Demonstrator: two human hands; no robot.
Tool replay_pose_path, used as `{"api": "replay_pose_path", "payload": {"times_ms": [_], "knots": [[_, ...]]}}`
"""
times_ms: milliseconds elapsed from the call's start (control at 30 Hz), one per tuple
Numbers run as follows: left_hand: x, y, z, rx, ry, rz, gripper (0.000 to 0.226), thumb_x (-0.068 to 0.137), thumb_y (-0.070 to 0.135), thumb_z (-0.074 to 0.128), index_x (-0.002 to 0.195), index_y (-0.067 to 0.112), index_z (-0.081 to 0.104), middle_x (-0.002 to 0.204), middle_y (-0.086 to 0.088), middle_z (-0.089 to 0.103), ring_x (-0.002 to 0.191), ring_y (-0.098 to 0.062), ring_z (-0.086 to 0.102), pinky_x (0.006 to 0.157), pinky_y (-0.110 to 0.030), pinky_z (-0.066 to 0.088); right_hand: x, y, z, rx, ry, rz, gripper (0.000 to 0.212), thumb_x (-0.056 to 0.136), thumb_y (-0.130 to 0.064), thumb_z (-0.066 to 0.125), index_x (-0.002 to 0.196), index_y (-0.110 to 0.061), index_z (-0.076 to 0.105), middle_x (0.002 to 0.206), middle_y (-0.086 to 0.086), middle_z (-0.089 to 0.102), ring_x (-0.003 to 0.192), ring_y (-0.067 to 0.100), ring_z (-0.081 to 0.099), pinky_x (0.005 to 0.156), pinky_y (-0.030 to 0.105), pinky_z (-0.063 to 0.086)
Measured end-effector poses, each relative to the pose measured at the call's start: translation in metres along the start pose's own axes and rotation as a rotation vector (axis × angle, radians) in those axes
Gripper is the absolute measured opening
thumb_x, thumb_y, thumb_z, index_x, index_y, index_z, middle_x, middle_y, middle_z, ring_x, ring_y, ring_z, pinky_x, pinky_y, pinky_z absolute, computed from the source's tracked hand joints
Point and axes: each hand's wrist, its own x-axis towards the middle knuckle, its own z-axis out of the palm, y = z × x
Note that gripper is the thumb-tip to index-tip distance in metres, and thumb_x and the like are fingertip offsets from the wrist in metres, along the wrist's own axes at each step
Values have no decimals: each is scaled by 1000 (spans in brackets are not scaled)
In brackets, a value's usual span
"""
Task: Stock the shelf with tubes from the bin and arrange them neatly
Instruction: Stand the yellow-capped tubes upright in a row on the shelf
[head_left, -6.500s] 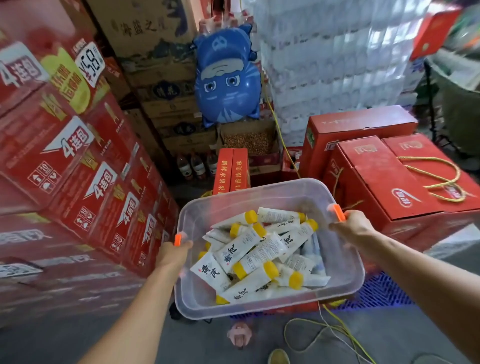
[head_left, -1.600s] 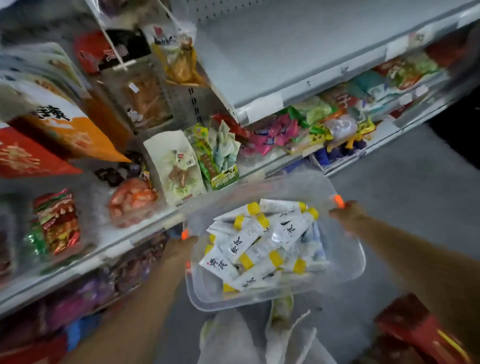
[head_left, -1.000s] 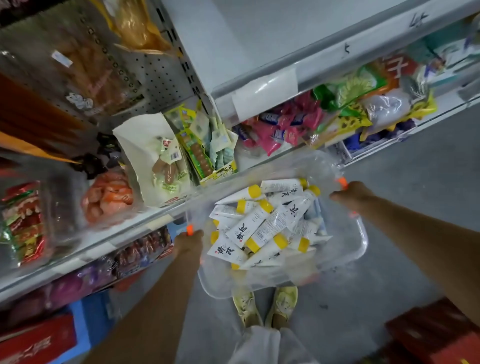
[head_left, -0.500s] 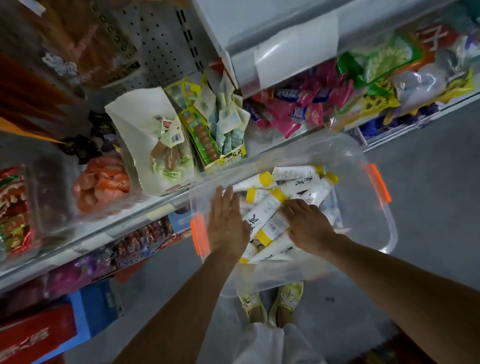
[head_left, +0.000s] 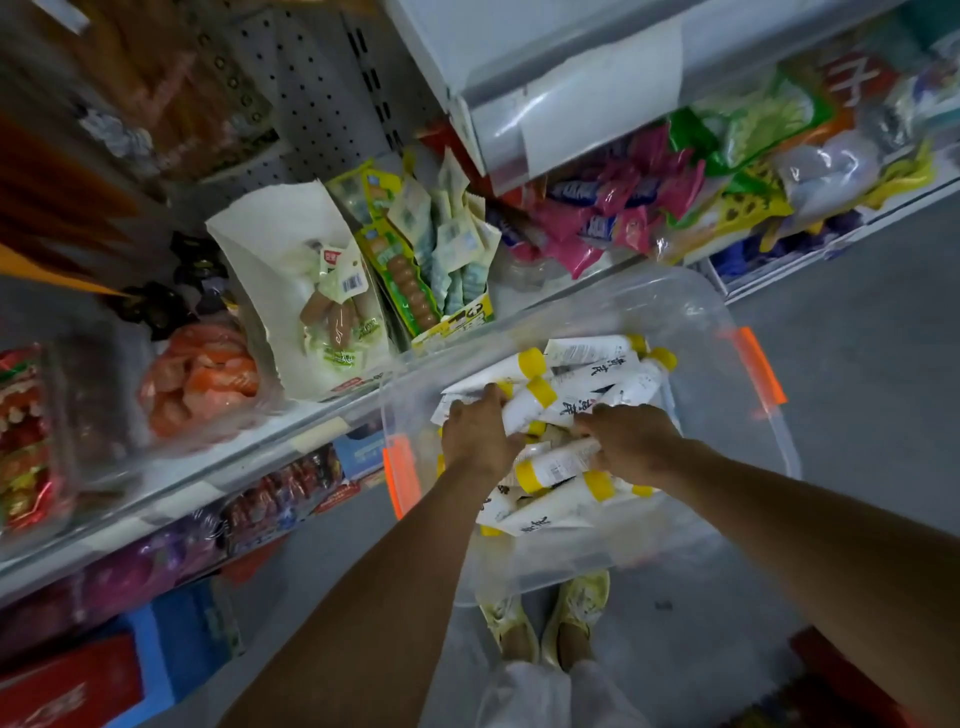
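Observation:
A clear plastic bin (head_left: 727, 457) with orange handles sits below me, its far rim against the shelf edge (head_left: 208, 475). Inside lies a loose pile of white tubes (head_left: 592, 371) with yellow caps and black lettering. Both my hands are down in the pile. My left hand (head_left: 475, 436) curls its fingers round tubes on the left side. My right hand (head_left: 631, 447) grips tubes in the middle, one yellow-capped tube showing under its fingers. What holds the bin up is hidden.
The shelf ahead is packed with snack bags, a white sausage pack (head_left: 311, 291) and a yellow-green box (head_left: 431, 270). Above it a white upper shelf (head_left: 519, 31) juts out. Pink and green packets (head_left: 649, 197) fill the right. My shoes (head_left: 545, 618) stand on grey floor.
A second ago my hands held the bin's orange handles. They let go, moved into the bin, and now their fingers have closed on tubes; the view has tilted slightly closer.

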Motion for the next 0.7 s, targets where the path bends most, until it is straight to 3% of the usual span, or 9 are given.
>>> {"api": "replay_pose_path", "payload": {"times_ms": [100,200,300,367,467,633,700], "knots": [[-12,4,-21,-338,18,-89,43,82,20,69,117,8,47,110,-14,63,105,-33,57,82,-36,46,-19,5,-16,346,-22,116,34,87,-37,61,117,-22,57,113,0,61,104,22,58,71,28,36],[-26,11,-43,-553,20,-94,39,82,17,71,112,12,47,105,-12,64,94,-31,62,78,-36,51,-36,7,-44,698,10,127,31,81,-28,71,103,-7,65,90,6,61,74,16,57,51,21,41],[-42,20,-73,-780,20,-124,27,87,16,68,106,18,51,102,-9,62,86,-26,59,66,-29,47,-60,1,-80,818,34,84,25,82,-22,74,104,-13,65,81,6,61,57,10,55,40,18,45],[-52,25,-94,-949,-23,-167,21,88,15,67,102,22,54,103,-10,65,86,-26,63,69,-32,51,-79,-5,-104,860,44,79,30,83,-24,75,110,-17,64,75,1,61,53,5,56,40,18,47],[-71,31,-126,-1166,-97,-228,24,86,17,71,106,18,59,101,-9,71,86,-25,68,72,-36,55,-103,-9,-137,955,42,76,34,80,-28,78,110,-13,69,74,-7,62,61,7,59,45,21,51],[-106,44,-166,-1292,-74,-165,28,77,20,78,98,12,62,94,-11,72,88,-28,69,77,-45,55,-137,-15,-184,1076,-48,35,45,72,-34,82,110,-12,72,106,3,67,92,17,63,57,27,56],[-120,55,-179,-1324,19,-152,24,76,19,79,91,16,60,85,-7,71,82,-26,68,82,-46,53,-151,-18,-202,1119,-90,-30,39,77,-28,79,113,-12,71,101,6,69,82,17,66,55,26,55]]}}
